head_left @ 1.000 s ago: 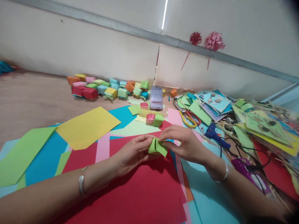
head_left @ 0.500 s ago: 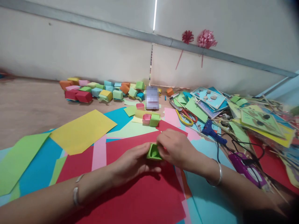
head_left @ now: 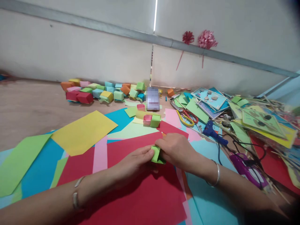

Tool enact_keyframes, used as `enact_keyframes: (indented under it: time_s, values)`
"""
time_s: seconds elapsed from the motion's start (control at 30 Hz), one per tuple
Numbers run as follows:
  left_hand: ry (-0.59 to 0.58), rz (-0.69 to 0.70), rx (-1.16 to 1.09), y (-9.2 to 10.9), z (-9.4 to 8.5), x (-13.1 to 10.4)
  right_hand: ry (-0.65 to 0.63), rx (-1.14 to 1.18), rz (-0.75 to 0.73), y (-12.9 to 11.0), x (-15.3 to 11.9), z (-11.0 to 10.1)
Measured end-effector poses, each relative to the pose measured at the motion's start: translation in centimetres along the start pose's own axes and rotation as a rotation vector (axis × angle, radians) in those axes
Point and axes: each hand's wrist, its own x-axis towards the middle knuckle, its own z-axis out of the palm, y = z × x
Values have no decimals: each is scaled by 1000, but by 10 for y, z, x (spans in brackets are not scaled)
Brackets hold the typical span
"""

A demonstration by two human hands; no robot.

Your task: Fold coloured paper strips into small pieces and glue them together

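A small green folded paper box [head_left: 156, 155] is held between both hands, above a red paper sheet [head_left: 131, 200]. My left hand [head_left: 138, 159] grips its left side, thumb on top and fingers beneath. Closed on the box's right edge is my right hand [head_left: 174, 150], which hides part of that side. Just beyond the hands, a pink paper box [head_left: 147, 120] and a green paper box [head_left: 155, 120] stand side by side on yellow paper.
Along the wall lie several coloured paper boxes [head_left: 106, 96]. Yellow-handled scissors [head_left: 186, 119], a blue glue gun [head_left: 214, 132] with its cord and a purple power strip [head_left: 248, 170] are at right, beside piled cards [head_left: 263, 122]. A yellow sheet [head_left: 84, 132] lies at left.
The green box has been turned, so its open inside faces me less and a flat side shows. My right fingers have shifted slightly down its right edge.
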Motion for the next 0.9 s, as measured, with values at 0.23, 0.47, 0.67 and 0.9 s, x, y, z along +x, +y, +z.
enact_keyframes:
  time_s: [0.23,0.47,0.67,0.9]
  values:
    - [12,-42,-59,-3,1,-1,-55,1,-12,-1,-2,1]
    - [37,-46,-74,-3,-1,-1,-188,33,54,-2,3,4]
    - [111,-99,-67,7,-2,0,-221,28,133,2,7,-7]
    - [61,-173,-66,9,1,-1,-153,-6,107,0,4,-2]
